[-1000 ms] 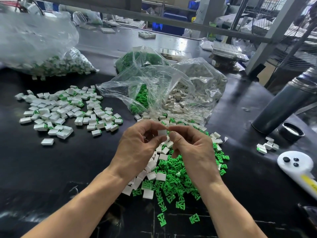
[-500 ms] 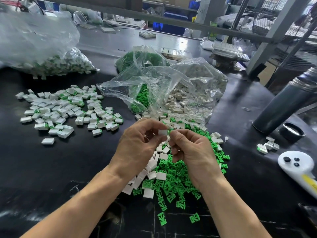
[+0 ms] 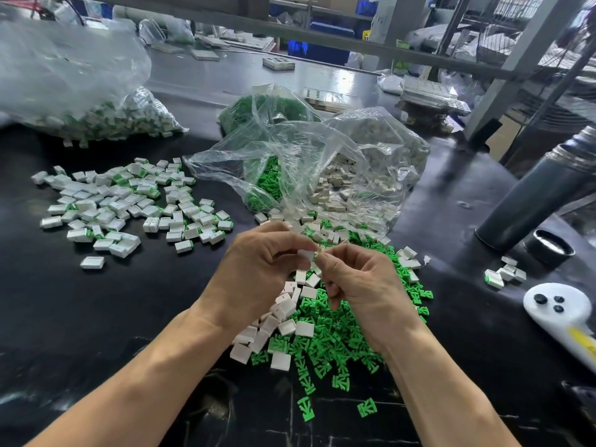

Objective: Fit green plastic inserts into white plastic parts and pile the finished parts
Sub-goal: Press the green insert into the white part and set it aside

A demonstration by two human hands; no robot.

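Observation:
My left hand (image 3: pixel 258 269) pinches a small white plastic part (image 3: pixel 305 255) above the table. My right hand (image 3: pixel 361 285) meets it fingertip to fingertip, its thumb and forefinger pinched at the part's right end; what they hold is hidden. Below both hands lies a heap of loose green inserts (image 3: pixel 335 337) mixed with loose white parts (image 3: pixel 283 314). A spread pile of finished parts (image 3: pixel 129 201), white with green showing, lies to the left.
An open clear bag (image 3: pixel 322 169) of green inserts and white parts lies behind the hands. A fuller bag of finished parts (image 3: pixel 96 117) sits far left. A dark flask (image 3: pixel 532 195), its cap (image 3: pixel 548 250), a few finished parts (image 3: pixel 503 275) and a white controller (image 3: pixel 561 314) are at the right.
Both hands stayed together over the heap. The right fingertips have closed in on the right end of the white part held by the left hand.

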